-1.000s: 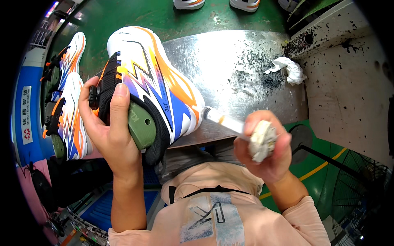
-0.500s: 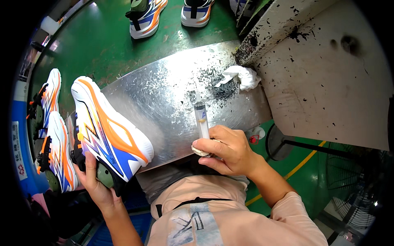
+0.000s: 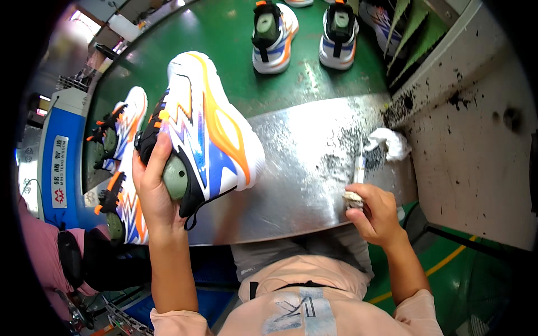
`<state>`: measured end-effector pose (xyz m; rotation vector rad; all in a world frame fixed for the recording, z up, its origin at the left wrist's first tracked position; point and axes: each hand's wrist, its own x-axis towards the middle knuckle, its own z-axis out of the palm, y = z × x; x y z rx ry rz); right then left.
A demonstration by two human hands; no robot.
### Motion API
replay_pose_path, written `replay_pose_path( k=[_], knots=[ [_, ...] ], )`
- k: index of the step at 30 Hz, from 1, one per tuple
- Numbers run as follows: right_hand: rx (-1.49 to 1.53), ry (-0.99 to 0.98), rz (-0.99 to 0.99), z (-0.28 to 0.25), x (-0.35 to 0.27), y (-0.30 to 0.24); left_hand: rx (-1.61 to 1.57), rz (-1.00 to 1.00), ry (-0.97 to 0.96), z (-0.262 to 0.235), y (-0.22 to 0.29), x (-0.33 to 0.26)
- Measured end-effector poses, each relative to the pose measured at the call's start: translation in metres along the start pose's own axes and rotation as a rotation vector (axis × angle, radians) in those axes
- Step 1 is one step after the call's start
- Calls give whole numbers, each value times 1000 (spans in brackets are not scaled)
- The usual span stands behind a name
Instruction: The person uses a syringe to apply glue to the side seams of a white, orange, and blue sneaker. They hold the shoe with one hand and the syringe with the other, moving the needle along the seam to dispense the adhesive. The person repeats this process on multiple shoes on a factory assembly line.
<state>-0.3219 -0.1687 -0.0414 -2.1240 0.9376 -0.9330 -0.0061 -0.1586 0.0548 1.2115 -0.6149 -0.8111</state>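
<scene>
My left hand (image 3: 154,187) is wrapped round the collar and lacing of a white, orange and blue sneaker (image 3: 224,131), held up with its side toward me and its toe pointing away. A green shoe insert (image 3: 175,178) fills its opening. My right hand (image 3: 378,215), low over the metal plate's near edge, grips a clear syringe (image 3: 359,167) with fingers closed. A crumpled whitish wad (image 3: 352,199) sits between fingers and thumb at the syringe's lower end. The syringe tip, near the dark-specked patch of the plate, is hard to make out.
A metal plate (image 3: 291,168) lies on the green table (image 3: 213,33). White crumpled tissue (image 3: 388,144) rests by a stained beige machine panel (image 3: 476,129). More sneakers stand at left (image 3: 131,117) and at the back (image 3: 274,39). A person in pink (image 3: 42,241) is at far left.
The view has swung left. My left hand has lifted the sneaker farther away and turned its toe more upright. My right hand, with the syringe, has moved away from the sneaker.
</scene>
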Motion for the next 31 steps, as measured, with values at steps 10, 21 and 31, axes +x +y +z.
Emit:
replay_pose_path(
  k=[10, 21, 31],
  knots=[
    [13, 61, -36, 3, 0, 15, 413, 140, -29, 31, -1, 141],
    [91, 74, 114, 2, -2, 1, 1153, 929, 38, 52, -64, 206],
    [230, 466, 189, -27, -94, -55, 1027, 831, -1051, 214, -128, -48]
  ],
)
